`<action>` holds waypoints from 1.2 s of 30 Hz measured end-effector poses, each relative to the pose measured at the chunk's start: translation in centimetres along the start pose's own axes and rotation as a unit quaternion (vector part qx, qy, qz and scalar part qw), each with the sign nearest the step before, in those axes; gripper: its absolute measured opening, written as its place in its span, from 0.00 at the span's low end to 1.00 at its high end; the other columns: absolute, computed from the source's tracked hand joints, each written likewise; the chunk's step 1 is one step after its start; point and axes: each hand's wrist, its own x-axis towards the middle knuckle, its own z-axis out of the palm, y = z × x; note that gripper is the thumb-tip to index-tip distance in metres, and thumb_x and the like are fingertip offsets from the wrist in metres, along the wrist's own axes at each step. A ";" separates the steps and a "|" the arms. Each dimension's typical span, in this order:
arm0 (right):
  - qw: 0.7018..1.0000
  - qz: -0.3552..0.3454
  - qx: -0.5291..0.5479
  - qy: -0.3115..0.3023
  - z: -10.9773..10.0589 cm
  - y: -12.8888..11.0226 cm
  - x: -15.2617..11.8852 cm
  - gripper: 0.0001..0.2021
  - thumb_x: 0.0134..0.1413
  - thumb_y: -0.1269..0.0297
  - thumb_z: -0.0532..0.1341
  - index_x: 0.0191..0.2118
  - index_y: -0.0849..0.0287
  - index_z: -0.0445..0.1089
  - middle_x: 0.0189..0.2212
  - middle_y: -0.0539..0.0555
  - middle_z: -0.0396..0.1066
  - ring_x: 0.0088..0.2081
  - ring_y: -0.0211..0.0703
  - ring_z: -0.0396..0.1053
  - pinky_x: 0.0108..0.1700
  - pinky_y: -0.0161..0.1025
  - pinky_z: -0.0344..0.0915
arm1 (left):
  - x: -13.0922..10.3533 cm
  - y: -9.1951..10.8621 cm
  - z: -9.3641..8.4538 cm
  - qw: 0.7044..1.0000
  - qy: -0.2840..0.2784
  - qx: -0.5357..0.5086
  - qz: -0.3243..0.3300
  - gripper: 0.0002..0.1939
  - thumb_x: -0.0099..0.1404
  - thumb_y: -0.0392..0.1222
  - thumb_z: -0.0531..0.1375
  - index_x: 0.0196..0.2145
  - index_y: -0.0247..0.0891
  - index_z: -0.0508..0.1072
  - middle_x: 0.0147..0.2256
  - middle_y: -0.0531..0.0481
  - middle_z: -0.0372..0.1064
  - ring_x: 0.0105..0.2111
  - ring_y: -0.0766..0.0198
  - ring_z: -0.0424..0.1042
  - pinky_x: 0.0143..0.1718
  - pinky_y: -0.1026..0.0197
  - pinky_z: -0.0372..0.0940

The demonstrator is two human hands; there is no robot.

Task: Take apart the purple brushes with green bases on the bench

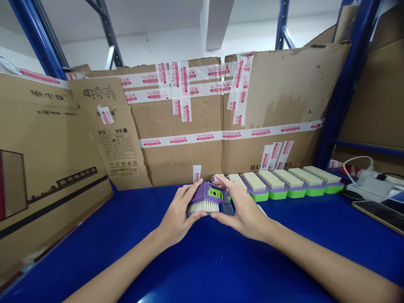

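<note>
A purple and green brush [205, 194] with pale bristles is tilted between my two hands, above the blue table [202, 256]. My left hand [180, 210] grips its left end, fingers on top and thumb near the bristles. At its right side is my right hand [241, 206], with the fingers curved over the top and the thumb below, beside a small clear piece [227, 208]. Whether the right fingers press on the brush or on the clear piece is hard to tell.
Several purple and green brushes [277, 192] stand in a row at the back right, bristles up. Farther right are a phone [381, 212] and a white charger [369, 183] with cables. Cardboard panels [179, 155] wall the back and left side.
</note>
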 end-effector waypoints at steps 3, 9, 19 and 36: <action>1.000 0.007 0.001 -0.009 0.0 0.0 0.0 0.39 0.71 0.48 0.64 0.77 0.48 0.45 0.68 0.65 0.66 0.65 0.63 0.69 0.63 0.65 0.72 | -0.3 -0.1 0.4 0.999 0.002 -0.043 -0.025 0.36 0.78 0.58 0.59 0.77 0.55 0.51 0.71 0.43 0.62 0.66 0.45 0.66 0.68 0.41 0.62; 0.999 0.005 0.032 -0.002 0.1 -0.3 0.0 0.35 0.73 0.47 0.63 0.75 0.49 0.50 0.66 0.64 0.68 0.64 0.60 0.70 0.62 0.62 0.73 | -0.9 -0.1 0.7 0.993 -0.020 -0.099 -0.059 0.33 0.79 0.59 0.56 0.75 0.49 0.55 0.67 0.41 0.68 0.62 0.45 0.73 0.61 0.45 0.70; 0.998 -0.013 0.046 -0.027 -0.3 -0.4 0.3 0.31 0.73 0.47 0.63 0.73 0.49 0.56 0.62 0.61 0.67 0.61 0.55 0.69 0.63 0.56 0.70 | -0.6 0.0 0.6 0.994 -0.002 -0.097 -0.056 0.31 0.81 0.60 0.50 0.74 0.43 0.59 0.66 0.39 0.71 0.58 0.47 0.76 0.58 0.48 0.71; 0.997 0.050 0.045 -0.046 -0.4 -0.4 0.6 0.23 0.70 0.43 0.65 0.58 0.54 0.67 0.51 0.57 0.70 0.50 0.49 0.71 0.54 0.48 0.70 | -0.1 -0.5 1.0 0.992 -0.029 -0.083 -0.094 0.33 0.81 0.60 0.49 0.73 0.39 0.60 0.68 0.36 0.68 0.65 0.42 0.70 0.67 0.41 0.65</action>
